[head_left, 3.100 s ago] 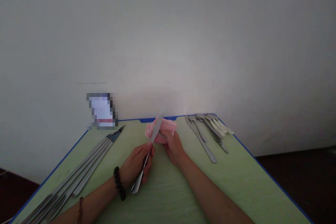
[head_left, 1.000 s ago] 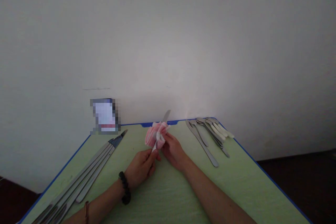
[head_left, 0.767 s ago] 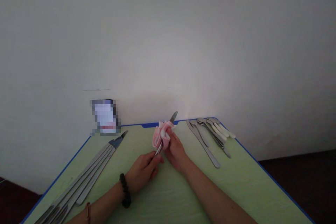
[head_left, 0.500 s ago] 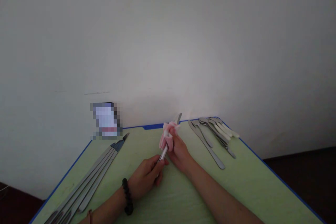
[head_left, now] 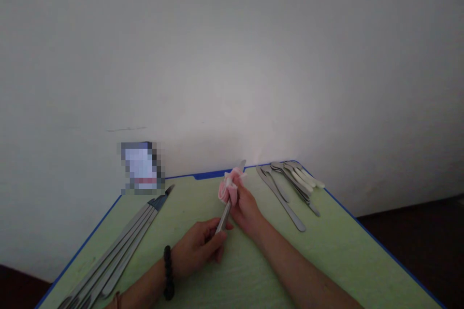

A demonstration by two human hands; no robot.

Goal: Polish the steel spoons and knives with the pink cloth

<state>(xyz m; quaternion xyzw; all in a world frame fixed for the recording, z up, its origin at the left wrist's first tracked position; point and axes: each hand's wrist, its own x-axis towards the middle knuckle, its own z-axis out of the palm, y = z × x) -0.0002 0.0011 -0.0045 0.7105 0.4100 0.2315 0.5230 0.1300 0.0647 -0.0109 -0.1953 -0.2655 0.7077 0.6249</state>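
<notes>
My left hand (head_left: 199,246), with a dark bead bracelet at the wrist, is closed on the handle end of a metal table knife (head_left: 224,216). The knife slants up and away from me over the middle of the table. Around its middle is wrapped a crumpled pink cloth (head_left: 226,192), which my right hand (head_left: 247,207) pinches against the metal. Only the tip of the blade shows beyond the cloth. The fingers of my right hand are partly hidden behind it.
Several long metal knives (head_left: 119,246) lie side by side on the left of the green, blue-edged table (head_left: 174,212). To the right lie a knife (head_left: 284,205), a fork (head_left: 277,184), spoons and white-handled cutlery (head_left: 306,181). A blurred-out phone-like screen (head_left: 141,166) leans on the wall.
My left hand has shifted slightly down the handle, and more of it shows below the cloth. Less of the blade tip shows above. The view has turned slightly.
</notes>
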